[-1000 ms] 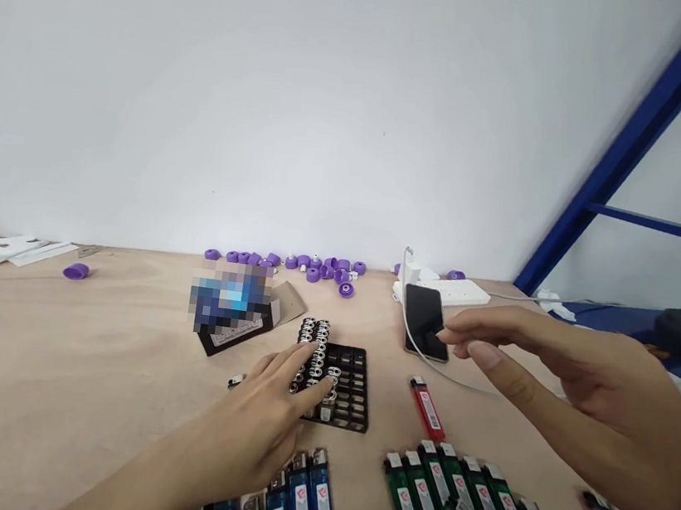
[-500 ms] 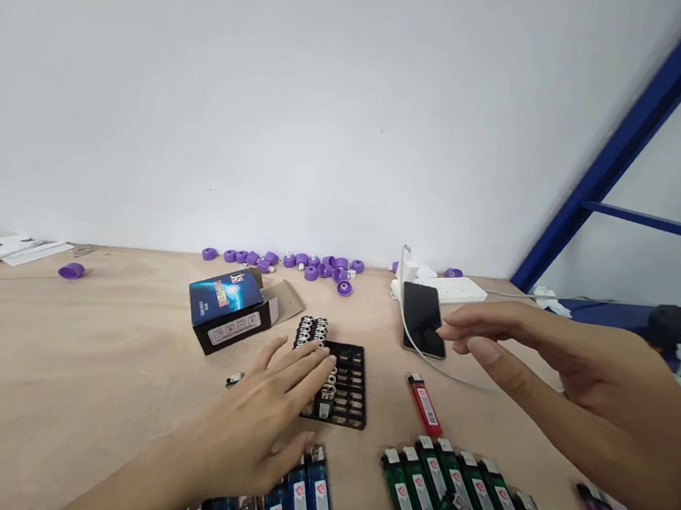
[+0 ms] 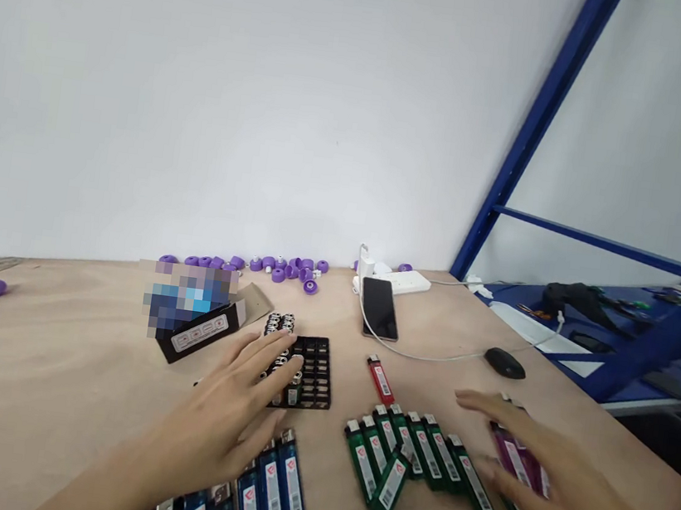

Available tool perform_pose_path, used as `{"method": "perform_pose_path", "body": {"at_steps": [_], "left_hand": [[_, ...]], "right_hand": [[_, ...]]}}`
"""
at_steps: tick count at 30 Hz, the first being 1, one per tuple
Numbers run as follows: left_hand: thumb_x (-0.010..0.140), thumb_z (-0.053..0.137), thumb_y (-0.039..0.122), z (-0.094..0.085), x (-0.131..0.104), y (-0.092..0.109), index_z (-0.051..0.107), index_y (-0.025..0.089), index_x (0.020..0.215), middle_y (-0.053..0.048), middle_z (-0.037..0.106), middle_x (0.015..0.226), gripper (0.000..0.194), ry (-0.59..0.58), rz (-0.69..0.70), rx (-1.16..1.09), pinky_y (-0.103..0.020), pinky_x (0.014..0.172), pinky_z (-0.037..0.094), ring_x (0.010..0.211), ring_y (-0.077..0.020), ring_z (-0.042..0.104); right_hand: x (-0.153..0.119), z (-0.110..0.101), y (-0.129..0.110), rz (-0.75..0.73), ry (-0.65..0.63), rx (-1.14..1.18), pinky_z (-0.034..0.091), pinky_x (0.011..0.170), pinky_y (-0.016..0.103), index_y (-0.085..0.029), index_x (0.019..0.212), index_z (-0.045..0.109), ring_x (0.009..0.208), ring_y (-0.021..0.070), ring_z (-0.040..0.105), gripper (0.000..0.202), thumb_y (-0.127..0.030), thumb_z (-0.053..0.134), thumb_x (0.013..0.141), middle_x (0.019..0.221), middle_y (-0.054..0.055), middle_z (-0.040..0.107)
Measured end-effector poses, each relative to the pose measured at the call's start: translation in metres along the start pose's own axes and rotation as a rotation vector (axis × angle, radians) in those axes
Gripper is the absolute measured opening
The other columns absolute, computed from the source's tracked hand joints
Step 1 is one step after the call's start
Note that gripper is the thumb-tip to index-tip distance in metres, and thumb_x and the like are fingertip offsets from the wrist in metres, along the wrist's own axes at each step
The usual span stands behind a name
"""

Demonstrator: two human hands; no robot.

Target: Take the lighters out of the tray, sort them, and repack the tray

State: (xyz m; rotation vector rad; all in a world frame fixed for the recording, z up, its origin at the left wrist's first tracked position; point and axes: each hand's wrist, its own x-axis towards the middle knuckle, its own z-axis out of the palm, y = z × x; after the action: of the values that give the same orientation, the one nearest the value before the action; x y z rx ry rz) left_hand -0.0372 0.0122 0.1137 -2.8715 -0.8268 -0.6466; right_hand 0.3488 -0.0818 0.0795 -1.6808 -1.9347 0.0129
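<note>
My left hand (image 3: 240, 392) lies with fingers stretched over the left part of a black grid tray (image 3: 318, 373), which holds several upright lighters (image 3: 279, 324). The tray's right columns show bare slots. Below that hand lie blue lighters (image 3: 273, 489) in a row, partly covered by my forearm. My right hand (image 3: 543, 474), somewhat blurred, has its thumb and fingers apart above purple lighters (image 3: 515, 455) and beside the green lighters (image 3: 428, 450). One green lighter (image 3: 391, 486) rests across others. A single red lighter (image 3: 380, 380) lies above the green group.
An open dark box (image 3: 198, 335) stands behind the tray. Purple caps (image 3: 293, 268) lie along the wall. A phone (image 3: 379, 309) with a white cable, a power strip (image 3: 405, 282) and a black mouse (image 3: 504, 362) are at the right. A blue metal frame (image 3: 531, 138) rises beyond.
The view has turned to the right, bringing the mouse into sight. My right hand has moved down from near the phone to the purple lighters. My left hand stays at the tray.
</note>
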Motion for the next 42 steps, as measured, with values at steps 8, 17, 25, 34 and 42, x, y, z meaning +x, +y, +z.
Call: {"method": "perform_pose_path", "body": {"at_steps": [8,17,25,34,42], "left_hand": [[0.094,0.045,0.011,-0.004,0.004,0.004,0.044,0.017,0.135,-0.015,0.058,0.132,0.041,0.128,0.048,-0.051,-0.049,0.106,0.048,0.129,-0.0292,0.051],[0.087,0.048,0.001,-0.012,0.005,0.011,0.052,0.014,0.124,-0.013,0.066,0.112,0.039,0.257,0.153,-0.046,-0.046,0.098,0.051,0.110,-0.0264,0.060],[0.085,0.049,0.000,-0.005,-0.001,0.010,0.062,0.009,0.111,-0.014,0.070,0.100,0.031,0.345,0.245,-0.035,-0.039,0.092,0.056,0.102,-0.0250,0.065],[0.084,0.048,0.000,-0.009,0.000,0.011,0.066,0.010,0.101,-0.011,0.072,0.090,0.027,0.415,0.277,0.005,-0.034,0.083,0.060,0.094,-0.0222,0.068],[0.078,0.051,0.000,-0.015,-0.002,0.010,0.065,0.011,0.104,-0.009,0.073,0.088,0.032,0.363,0.343,0.038,-0.031,0.085,0.059,0.091,-0.0215,0.070]], "right_hand": [[-0.053,0.038,0.031,-0.024,-0.377,0.005,0.034,0.115,0.053,-0.035,0.156,0.021,0.145,0.0357,0.030,0.089,-0.051,0.069,0.082,0.160,0.006,0.031],[-0.009,0.059,-0.003,-0.085,-0.433,0.135,0.035,0.114,0.051,-0.026,0.154,0.030,0.141,0.0348,0.037,0.087,-0.045,0.071,0.080,0.154,0.014,0.041],[-0.001,0.068,-0.007,0.051,-0.448,0.205,0.036,0.113,0.051,-0.022,0.153,0.031,0.137,0.0349,0.041,0.091,-0.046,0.074,0.077,0.147,0.016,0.046],[0.006,0.068,-0.002,-0.061,-0.500,0.210,0.031,0.113,0.054,-0.024,0.152,0.033,0.137,0.0371,0.037,0.095,-0.055,0.077,0.073,0.148,0.016,0.045],[-0.005,0.080,0.011,-0.012,-0.422,0.217,0.034,0.113,0.053,-0.025,0.149,0.038,0.138,0.0371,0.036,0.092,-0.046,0.080,0.070,0.144,0.015,0.047]]}}
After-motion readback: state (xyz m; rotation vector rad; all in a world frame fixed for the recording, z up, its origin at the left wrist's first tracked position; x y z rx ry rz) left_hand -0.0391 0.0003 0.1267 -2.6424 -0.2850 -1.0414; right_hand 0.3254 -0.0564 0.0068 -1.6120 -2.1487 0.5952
